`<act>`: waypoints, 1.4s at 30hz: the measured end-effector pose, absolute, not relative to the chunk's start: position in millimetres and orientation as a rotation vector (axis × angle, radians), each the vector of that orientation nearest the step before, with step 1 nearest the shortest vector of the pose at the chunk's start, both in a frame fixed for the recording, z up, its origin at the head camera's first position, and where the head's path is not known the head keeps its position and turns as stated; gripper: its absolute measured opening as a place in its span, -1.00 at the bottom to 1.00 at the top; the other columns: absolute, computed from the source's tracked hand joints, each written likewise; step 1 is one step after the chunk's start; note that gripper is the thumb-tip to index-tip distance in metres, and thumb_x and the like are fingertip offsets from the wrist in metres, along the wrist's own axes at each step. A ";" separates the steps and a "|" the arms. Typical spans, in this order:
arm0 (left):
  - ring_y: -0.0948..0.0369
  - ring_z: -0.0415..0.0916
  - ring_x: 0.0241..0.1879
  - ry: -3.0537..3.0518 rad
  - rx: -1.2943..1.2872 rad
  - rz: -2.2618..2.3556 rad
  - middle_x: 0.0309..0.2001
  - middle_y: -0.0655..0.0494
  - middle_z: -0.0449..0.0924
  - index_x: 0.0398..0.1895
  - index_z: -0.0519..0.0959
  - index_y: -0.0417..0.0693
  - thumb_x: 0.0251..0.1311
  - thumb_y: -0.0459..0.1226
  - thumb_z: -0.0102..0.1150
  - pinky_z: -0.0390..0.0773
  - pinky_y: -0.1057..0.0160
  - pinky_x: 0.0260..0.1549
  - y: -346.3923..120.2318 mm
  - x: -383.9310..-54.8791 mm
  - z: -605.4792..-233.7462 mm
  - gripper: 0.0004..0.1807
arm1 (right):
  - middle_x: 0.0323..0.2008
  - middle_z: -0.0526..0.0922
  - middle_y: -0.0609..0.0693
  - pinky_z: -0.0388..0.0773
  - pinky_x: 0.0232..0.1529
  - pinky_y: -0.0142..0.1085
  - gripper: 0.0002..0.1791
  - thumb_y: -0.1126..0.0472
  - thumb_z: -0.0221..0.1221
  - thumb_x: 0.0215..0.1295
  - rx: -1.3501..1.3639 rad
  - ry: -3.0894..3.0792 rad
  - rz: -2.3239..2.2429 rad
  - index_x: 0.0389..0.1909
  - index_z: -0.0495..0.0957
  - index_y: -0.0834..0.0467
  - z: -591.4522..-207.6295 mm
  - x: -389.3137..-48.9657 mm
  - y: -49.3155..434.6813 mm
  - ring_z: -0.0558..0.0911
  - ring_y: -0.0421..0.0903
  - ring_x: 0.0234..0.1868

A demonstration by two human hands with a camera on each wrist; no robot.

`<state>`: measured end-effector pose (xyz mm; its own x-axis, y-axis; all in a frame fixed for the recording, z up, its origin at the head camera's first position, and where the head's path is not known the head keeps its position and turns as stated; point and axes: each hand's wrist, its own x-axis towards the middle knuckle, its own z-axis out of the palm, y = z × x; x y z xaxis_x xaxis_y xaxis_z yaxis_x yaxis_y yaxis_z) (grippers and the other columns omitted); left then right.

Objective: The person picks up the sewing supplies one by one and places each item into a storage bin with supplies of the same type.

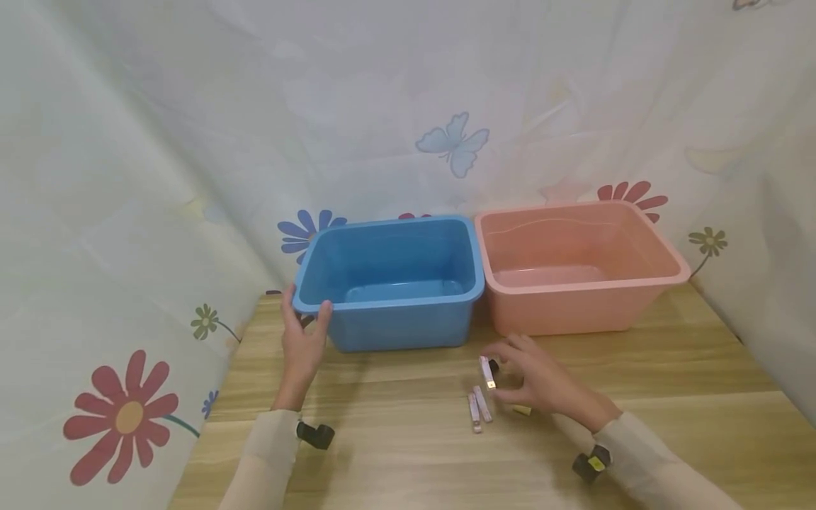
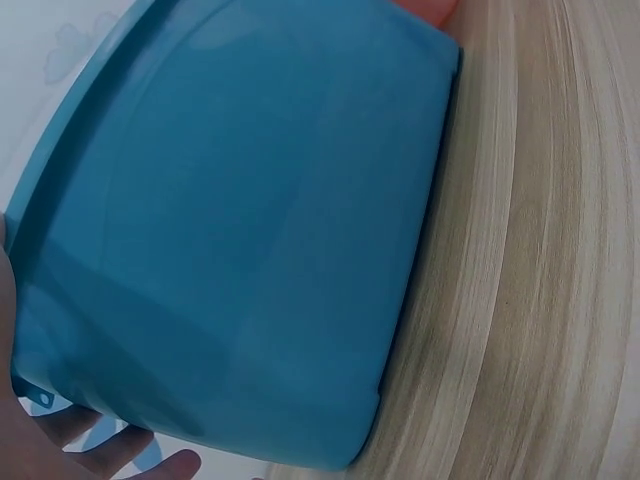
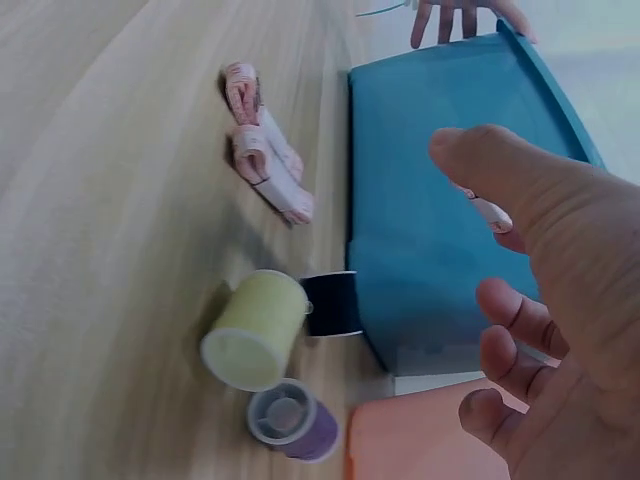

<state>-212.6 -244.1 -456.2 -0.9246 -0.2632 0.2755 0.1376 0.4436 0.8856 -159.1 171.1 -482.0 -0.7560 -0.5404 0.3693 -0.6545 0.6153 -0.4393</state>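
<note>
My left hand (image 1: 302,350) grips the front left corner of a blue plastic tub (image 1: 401,327), thumb against the front rim. In the left wrist view, its fingers reach under the rim. Above the table, my right hand (image 1: 545,379) pinches a folded tape measure (image 1: 486,370) between thumb and forefinger; the thumb partly hides it in the right wrist view. Two more folded tape measures (image 3: 266,170) lie together on the table. Near that hand are a yellow thread spool (image 3: 258,330), a black one (image 3: 332,303) and a purple one (image 3: 310,430).
A pink plastic tub (image 1: 574,308) stands right of the blue one, their rims side by side. Both stand at the back of the wood-grain table (image 1: 395,439). Behind and beside the table hangs a white sheet (image 1: 357,106) with flowers and butterflies.
</note>
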 end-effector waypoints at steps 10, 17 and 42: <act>-0.08 0.26 0.32 -2.294 0.098 -1.487 0.49 0.11 0.07 0.48 -0.14 0.58 0.24 0.21 0.12 0.47 -0.18 0.07 -244.3 -213.1 -457.1 -0.14 | -0.27 0.38 -0.24 0.39 -0.41 -0.43 -0.36 -0.04 0.49 -0.04 1.048 -2.608 0.820 0.12 0.51 -0.09 -461.9 -162.4 170.1 0.37 -0.29 -0.27; -0.09 0.30 0.29 -2.305 0.117 -1.490 0.48 0.09 0.09 0.50 -0.12 0.51 0.22 0.23 0.13 0.50 -0.20 0.02 -243.9 -212.5 -458.7 -0.12 | -0.31 0.37 -0.24 0.41 -0.37 -0.40 -0.37 0.02 0.50 -0.08 1.106 -2.520 0.848 0.08 0.53 0.00 -452.0 -166.2 168.5 0.44 -0.19 -0.30; -0.09 0.34 0.23 -2.284 0.091 -1.521 0.43 0.01 0.18 0.49 -0.05 0.30 0.19 0.17 0.21 0.51 -0.18 0.00 -248.3 -211.8 -453.2 -0.09 | 0.01 0.50 -0.19 0.58 -0.06 -0.30 -0.31 -0.12 0.44 0.03 1.205 -2.665 0.686 0.20 0.45 -0.06 -382.4 -192.3 160.7 0.50 -0.21 -0.06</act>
